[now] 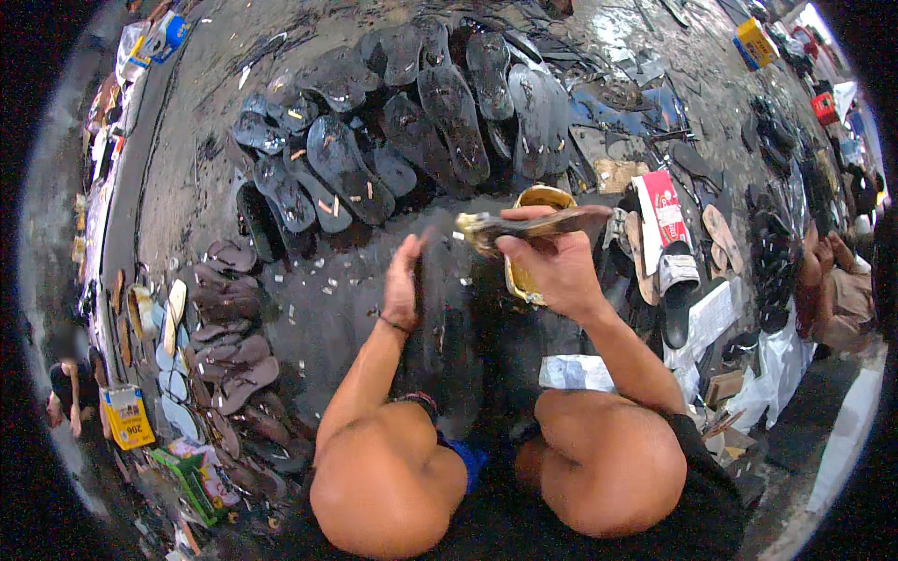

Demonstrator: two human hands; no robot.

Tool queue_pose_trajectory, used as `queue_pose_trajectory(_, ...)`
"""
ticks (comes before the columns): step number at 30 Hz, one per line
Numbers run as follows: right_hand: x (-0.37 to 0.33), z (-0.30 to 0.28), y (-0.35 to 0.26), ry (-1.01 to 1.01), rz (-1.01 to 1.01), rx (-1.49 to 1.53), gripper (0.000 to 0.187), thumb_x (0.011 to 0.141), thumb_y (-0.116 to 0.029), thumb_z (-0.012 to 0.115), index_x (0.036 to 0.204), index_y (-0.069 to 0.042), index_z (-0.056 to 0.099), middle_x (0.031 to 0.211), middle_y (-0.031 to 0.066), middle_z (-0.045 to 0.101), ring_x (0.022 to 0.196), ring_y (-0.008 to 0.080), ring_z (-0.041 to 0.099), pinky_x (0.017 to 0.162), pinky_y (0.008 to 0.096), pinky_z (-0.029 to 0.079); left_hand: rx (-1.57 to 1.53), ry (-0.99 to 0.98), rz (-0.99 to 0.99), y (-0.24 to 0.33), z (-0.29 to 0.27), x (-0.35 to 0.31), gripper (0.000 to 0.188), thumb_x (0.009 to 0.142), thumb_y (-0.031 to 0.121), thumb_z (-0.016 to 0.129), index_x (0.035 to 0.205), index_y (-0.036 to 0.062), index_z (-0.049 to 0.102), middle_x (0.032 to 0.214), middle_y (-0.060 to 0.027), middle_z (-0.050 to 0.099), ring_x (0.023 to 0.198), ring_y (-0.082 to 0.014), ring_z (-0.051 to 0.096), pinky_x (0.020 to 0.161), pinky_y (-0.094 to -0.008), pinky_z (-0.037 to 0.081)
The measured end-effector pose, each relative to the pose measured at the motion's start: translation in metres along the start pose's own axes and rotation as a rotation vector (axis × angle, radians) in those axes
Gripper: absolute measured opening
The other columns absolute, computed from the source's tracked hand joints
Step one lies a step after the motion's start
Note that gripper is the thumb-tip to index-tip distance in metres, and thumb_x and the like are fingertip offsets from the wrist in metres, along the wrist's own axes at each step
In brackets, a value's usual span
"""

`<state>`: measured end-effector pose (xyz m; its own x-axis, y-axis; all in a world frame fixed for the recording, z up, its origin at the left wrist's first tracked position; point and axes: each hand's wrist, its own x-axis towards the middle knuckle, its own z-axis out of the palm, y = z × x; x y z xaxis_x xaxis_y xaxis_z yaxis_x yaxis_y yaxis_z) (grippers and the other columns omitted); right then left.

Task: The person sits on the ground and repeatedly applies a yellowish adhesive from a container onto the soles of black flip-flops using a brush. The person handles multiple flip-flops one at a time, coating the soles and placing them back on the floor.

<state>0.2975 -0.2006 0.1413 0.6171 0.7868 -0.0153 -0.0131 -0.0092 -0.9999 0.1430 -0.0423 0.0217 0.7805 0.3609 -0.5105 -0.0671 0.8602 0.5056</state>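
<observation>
My right hand (558,271) grips a flat, dark brush (552,222) whose left tip is caked with pale yellow paste. It is held level over an open tub (524,283) with a yellowish, smeared rim, which the hand and brush partly cover. Left of the brush tip, my left hand (402,290) is raised with its fingers stretched out and holds nothing; its fingertips are blurred. Beyond both hands, dark shoe soles (348,171) lie close together in rows, several with small pale strips on them.
Dark flip-flops (245,369) are heaped at the left, near a yellow box (128,418). On the right lie a black slide sandal (677,290), tan insoles (720,234) and a red-and-white box (662,210). Another person (832,290) sits at the far right edge.
</observation>
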Motion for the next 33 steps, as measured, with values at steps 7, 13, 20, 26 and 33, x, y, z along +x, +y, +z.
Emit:
queue_pose_trajectory(7, 0.024, 0.066, -0.006, -0.267, -0.542, -0.333, 0.024, 0.085, -0.003, 0.064, 0.106, -0.009, 0.073, 0.11, 0.0126, 0.072, 0.098, 0.0332, 0.069, 0.084, 0.0433, 0.054, 0.264, -0.028, 0.25, 0.056, 0.005, -0.026, 0.053, 0.105, 0.038, 0.041, 0.144, 0.0021, 0.048, 0.135, -0.0161, 0.06, 0.112, -0.027, 0.066, 0.099, -0.041, 0.054)
queue_pose_trajectory(13, 0.091, 0.022, 0.002, 0.118, -0.202, -0.334, 0.018, 0.092, -0.009, 0.069, 0.109, -0.004, 0.07, 0.094, 0.0124, 0.073, 0.081, 0.0247, 0.072, 0.077, 0.0338, 0.056, -0.056, -0.179, 0.217, 0.061, 0.034, -0.045, 0.062, 0.104, 0.048, 0.04, 0.15, 0.0058, 0.042, 0.144, -0.0198, 0.051, 0.127, -0.0334, 0.056, 0.106, -0.0471, 0.049)
queue_pose_trajectory(20, 0.015, 0.077, -0.014, -0.242, -0.386, -0.115, 0.017, 0.086, -0.01, 0.069, 0.103, -0.008, 0.07, 0.101, 0.017, 0.072, 0.094, 0.037, 0.069, 0.084, 0.0439, 0.055, -0.103, -0.259, 0.27, 0.064, 0.017, -0.046, 0.063, 0.105, 0.049, 0.037, 0.147, 0.003, 0.044, 0.145, -0.0198, 0.05, 0.126, -0.0384, 0.055, 0.109, -0.0485, 0.045)
queue_pose_trajectory(26, 0.095, 0.032, -0.004, 0.018, -0.154, -0.004, 0.026, 0.092, -0.018, 0.073, 0.112, -0.003, 0.069, 0.091, 0.0078, 0.073, 0.081, 0.0147, 0.068, 0.076, 0.0327, 0.055, -0.116, -0.323, 0.366, 0.063, 0.037, -0.063, 0.066, 0.101, 0.053, 0.042, 0.149, 0.0064, 0.043, 0.146, -0.0175, 0.05, 0.129, -0.0365, 0.054, 0.111, -0.0525, 0.043)
queue_pose_trajectory(33, 0.089, 0.051, -0.001, -0.028, -0.408, -0.169, 0.021, 0.09, -0.008, 0.072, 0.11, -0.004, 0.07, 0.099, 0.01, 0.074, 0.086, 0.0176, 0.071, 0.077, 0.0315, 0.055, -0.208, -0.314, 0.312, 0.074, 0.007, -0.048, 0.065, 0.1, 0.045, 0.041, 0.151, 0.0033, 0.038, 0.151, -0.0226, 0.043, 0.134, -0.0413, 0.048, 0.116, -0.0509, 0.037)
